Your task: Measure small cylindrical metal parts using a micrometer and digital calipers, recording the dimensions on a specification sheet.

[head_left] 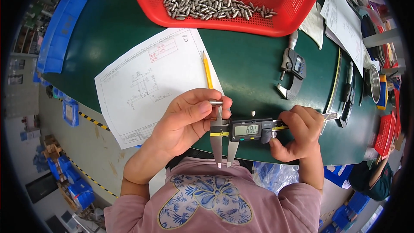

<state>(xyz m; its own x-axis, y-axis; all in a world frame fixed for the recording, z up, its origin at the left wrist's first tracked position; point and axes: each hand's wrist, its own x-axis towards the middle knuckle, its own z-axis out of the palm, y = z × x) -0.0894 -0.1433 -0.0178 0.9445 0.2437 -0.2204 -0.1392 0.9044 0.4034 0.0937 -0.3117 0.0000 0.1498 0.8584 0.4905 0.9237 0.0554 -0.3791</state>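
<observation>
steel pin [215, 102] pinched in left hand [186, 118]; right hand [299, 131] grips digital caliper [246, 130].

Left hand [185, 118] pinches a small metal pin [215, 102] between thumb and fingertips, pressed against the upper jaws of the digital caliper [248, 130]. Right hand [299, 131] has its grip wrapped around the caliper's beam, thumb at the slider beneath the lit display. On the green worktop [250, 60] lie a technical drawing [146, 82] and a yellow pencil [208, 70]. A micrometer [293, 67] rests to the right. The red basket [297, 0] holds a heap of metal pins [211, 7].
</observation>
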